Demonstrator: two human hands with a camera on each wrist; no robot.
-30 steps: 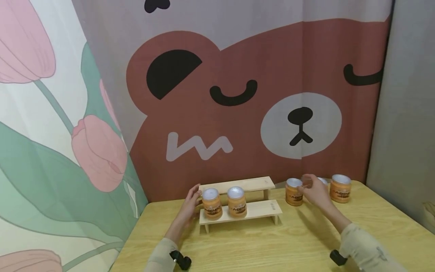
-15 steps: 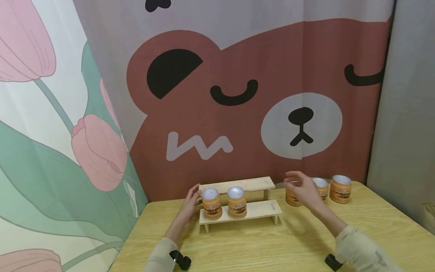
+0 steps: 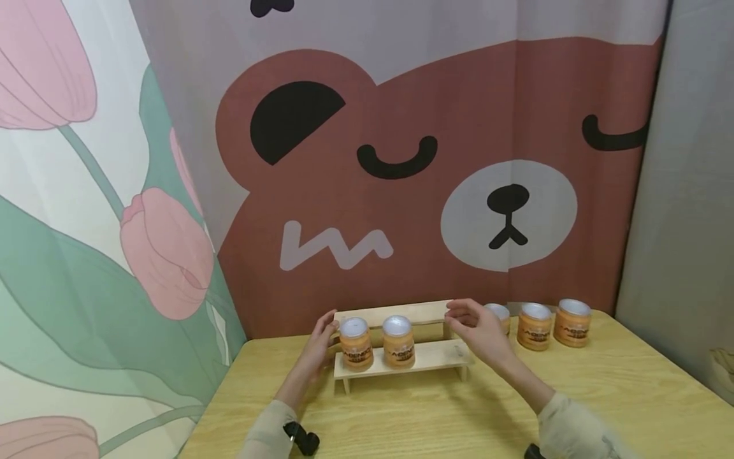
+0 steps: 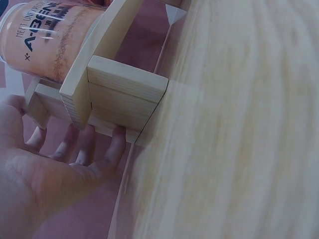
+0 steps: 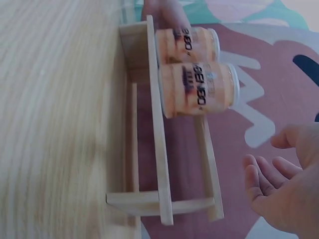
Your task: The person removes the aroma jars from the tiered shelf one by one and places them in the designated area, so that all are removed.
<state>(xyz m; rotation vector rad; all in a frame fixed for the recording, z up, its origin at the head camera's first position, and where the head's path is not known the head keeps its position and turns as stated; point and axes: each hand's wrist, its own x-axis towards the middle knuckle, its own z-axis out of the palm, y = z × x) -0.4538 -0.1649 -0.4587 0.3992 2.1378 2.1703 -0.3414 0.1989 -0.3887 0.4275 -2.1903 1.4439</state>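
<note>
A two-step wooden rack (image 3: 432, 357) stands on the table. Two orange cans (image 3: 356, 349) with silver tops stand side by side on the left part of its lower step. My left hand (image 3: 315, 352) is at the rack's left end. In the left wrist view its fingers (image 4: 117, 142) lie loosely bent against the wooden end pieces, with the thumb by the upper step. My right hand (image 3: 482, 331) hovers near the upper step's right end, overlapping it in the head view. The right wrist view shows its fingers (image 5: 252, 181) loosely bent, apart from the rack, holding nothing.
Right of the rack, three more orange cans stand in a row on the table (image 3: 401, 414): one partly behind my right hand, a middle can (image 3: 534, 328) and a right can (image 3: 572, 324). A curtain (image 3: 401, 223) with a bear print hangs behind the table.
My right hand has moved left from among the cans on the right to the rack's right end, uncovering the middle can. My left hand has stayed at the rack's left end.
</note>
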